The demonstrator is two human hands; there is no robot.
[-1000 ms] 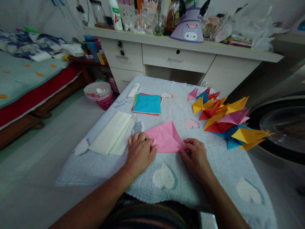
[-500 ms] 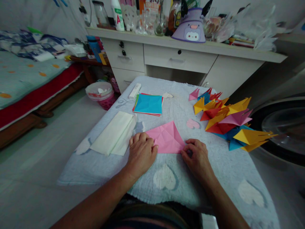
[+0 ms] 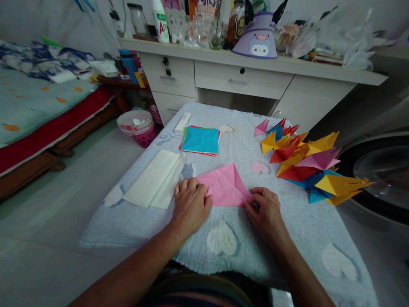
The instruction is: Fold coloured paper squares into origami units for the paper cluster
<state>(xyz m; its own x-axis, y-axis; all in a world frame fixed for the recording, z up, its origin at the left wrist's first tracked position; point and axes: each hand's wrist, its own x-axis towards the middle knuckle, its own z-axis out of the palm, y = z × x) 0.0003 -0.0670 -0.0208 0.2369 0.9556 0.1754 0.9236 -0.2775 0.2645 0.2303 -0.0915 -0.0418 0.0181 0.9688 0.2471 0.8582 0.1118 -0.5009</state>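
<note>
Left hand (image 3: 192,205) | right hand (image 3: 265,209) | pink paper (image 3: 227,187) between, touching both

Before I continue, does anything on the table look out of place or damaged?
The nearest yellow paper figure looks odd: its points appear to jut past the right edge of the table. The pink paper is creased, with no tear visible.

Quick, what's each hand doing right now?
Left hand: fingers curled over the pink paper's left end; whether it grips cannot be told.
Right hand: closed, thumb and finger pinching the paper's right corner.
</note>
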